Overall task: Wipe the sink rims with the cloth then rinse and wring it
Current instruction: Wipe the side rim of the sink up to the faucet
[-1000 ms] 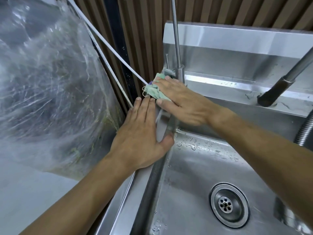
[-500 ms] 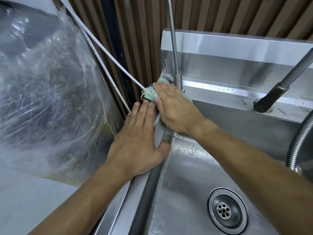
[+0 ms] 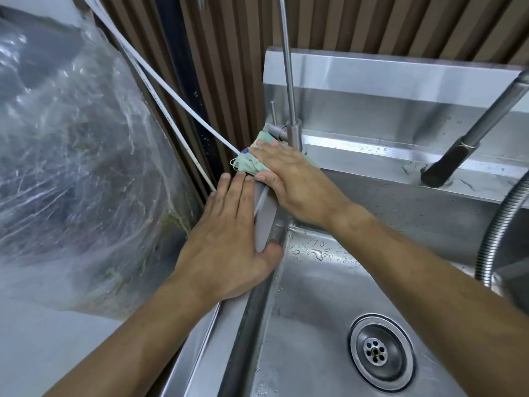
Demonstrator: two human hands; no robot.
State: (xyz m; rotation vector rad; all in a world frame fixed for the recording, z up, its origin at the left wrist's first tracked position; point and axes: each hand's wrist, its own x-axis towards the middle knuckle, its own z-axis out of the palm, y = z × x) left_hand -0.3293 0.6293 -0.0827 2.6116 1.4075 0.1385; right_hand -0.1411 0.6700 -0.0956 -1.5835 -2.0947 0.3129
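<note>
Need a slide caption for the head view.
Right hand presses cloth onto the sink rim by the thin faucet; left hand flat on the rim.

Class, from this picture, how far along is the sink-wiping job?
Done: cannot tell which stretches are wiped. In hand: the right hand presses the cloth on the back-left corner of the sink rim; the left hand rests flat on its left side. Left: rinsing, wringing.

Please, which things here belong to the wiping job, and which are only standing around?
For the job: cloth, right hand pressing it, left hand flat on the sink rim.
Just there: clear plastic bag, white tubes, spray faucet, flexible metal hose, drain.
</note>
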